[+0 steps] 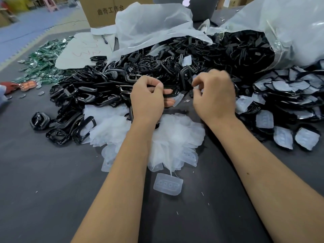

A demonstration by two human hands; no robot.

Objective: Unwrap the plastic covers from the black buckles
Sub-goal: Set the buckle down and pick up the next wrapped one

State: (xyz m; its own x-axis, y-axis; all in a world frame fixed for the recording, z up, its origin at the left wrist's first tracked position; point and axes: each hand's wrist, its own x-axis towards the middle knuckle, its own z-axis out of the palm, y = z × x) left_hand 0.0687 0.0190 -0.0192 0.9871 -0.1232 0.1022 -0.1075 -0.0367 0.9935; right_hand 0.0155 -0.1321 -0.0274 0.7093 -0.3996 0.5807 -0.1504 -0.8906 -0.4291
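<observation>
My left hand (148, 99) grips a glossy black buckle (172, 92) over the table, its curved end sticking out to the right of my fingers. A clear plastic cover (178, 99) hangs under that buckle. My right hand (214, 95) is just right of it, fingers curled and pinching a small bit of clear plastic (196, 87); the hand is slightly blurred. Bare black buckles (98, 90) are heaped behind and to the left. Wrapped buckles (287, 95) are stacked at the right. Shed plastic covers (168, 137) pile up under my wrists.
A large translucent bag (280, 23) spills more buckles at the back right. A cardboard box (108, 11) and a laptop (198, 7) stand at the back. Green packets (43, 62) lie at the far left. One plastic cover (168, 184) lies alone on the dark table (52, 190).
</observation>
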